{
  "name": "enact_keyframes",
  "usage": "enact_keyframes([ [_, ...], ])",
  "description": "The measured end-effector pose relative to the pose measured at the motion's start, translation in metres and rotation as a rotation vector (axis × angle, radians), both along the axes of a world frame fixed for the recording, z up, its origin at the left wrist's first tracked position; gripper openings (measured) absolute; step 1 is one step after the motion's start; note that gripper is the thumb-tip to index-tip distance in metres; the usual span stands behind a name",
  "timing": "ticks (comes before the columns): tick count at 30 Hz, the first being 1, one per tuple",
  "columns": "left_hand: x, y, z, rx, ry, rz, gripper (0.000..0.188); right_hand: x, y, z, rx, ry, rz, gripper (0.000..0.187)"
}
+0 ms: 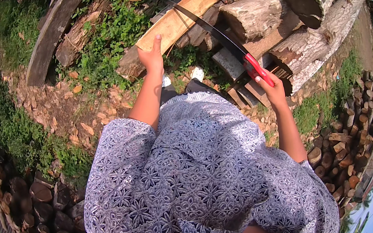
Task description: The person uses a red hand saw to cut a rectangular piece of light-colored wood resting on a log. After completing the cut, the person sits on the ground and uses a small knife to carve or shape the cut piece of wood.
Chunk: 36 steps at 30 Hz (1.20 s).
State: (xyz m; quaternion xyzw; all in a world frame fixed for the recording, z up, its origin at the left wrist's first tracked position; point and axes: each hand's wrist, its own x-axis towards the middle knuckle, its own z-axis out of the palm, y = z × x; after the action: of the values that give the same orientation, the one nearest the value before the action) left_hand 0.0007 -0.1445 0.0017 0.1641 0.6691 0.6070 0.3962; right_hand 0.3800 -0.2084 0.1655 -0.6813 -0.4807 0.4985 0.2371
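My right hand (pixel 274 92) is closed around the red handle of a pruning saw (pixel 218 33). Its long dark, slightly curved blade runs up and left, crossing a split piece of wood (pixel 171 25) with a pale yellow face. My left hand (pixel 153 57) grips the near left end of that wood, thumb up on the pale face and the other fingers hidden. The wood leans over other logs, its far end near the stacked trunks. Whether the teeth have bitten into it I cannot tell.
Thick logs (pixel 256 15) lie piled ahead and to the right. A long grey beam (pixel 54 37) lies at the far left beside green plants (pixel 108 38). Dry leaves cover the ground by my shoes (pixel 197 74). Cut firewood (pixel 346 140) is stacked at the right, with more at the lower left.
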Motion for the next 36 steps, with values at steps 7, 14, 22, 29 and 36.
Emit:
enact_keyframes([
  [7,-0.010,0.012,0.009,-0.074,-0.059,-0.038,0.054,-0.038,0.027,0.043,0.118,0.064,0.081,0.047],
  [14,-0.034,0.034,0.004,-0.273,-0.184,-0.137,0.063,-0.073,0.050,0.060,0.078,0.138,0.098,0.046],
  [22,-0.045,0.050,0.018,-0.344,-0.210,-0.127,0.064,-0.093,0.041,0.041,0.291,0.099,0.075,0.042],
  [29,-0.053,0.061,0.033,-0.423,-0.333,-0.177,0.062,-0.099,0.027,0.030,0.380,0.050,0.072,0.042],
  [36,-0.066,0.070,0.034,-0.452,-0.331,-0.235,0.061,-0.106,0.018,0.029,0.412,0.090,0.039,0.041],
])
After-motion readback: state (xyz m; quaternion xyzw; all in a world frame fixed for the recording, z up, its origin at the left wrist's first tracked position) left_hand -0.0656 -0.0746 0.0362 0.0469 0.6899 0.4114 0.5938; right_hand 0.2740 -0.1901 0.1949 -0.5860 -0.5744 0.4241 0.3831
